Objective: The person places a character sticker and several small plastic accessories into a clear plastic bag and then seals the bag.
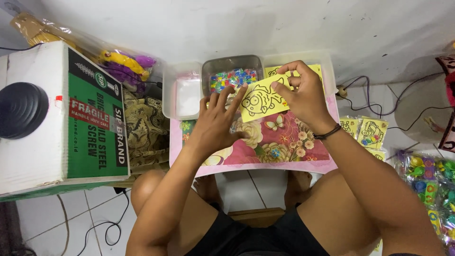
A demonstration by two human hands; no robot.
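Observation:
My right hand [303, 92] pinches the upper right edge of a small yellow card [261, 98] printed with a black cartoon outline. My left hand [219, 121] lies with fingers spread, its fingertips touching the card's left edge. Both hands hover over a small pink table [284, 142] with a flower and butterfly pattern. Behind the card stands a grey tray [231, 76] of several small colourful pieces. Another yellow card [272, 71] peeks out behind my right hand.
A white plastic tub [182, 95] sits left of the grey tray. A big cardboard box [61, 118] with a black round object [21, 110] on it stands at the left. Packets of yellow cards [372, 132] and colourful toys [429, 180] lie at the right, with cables [369, 104] on the floor.

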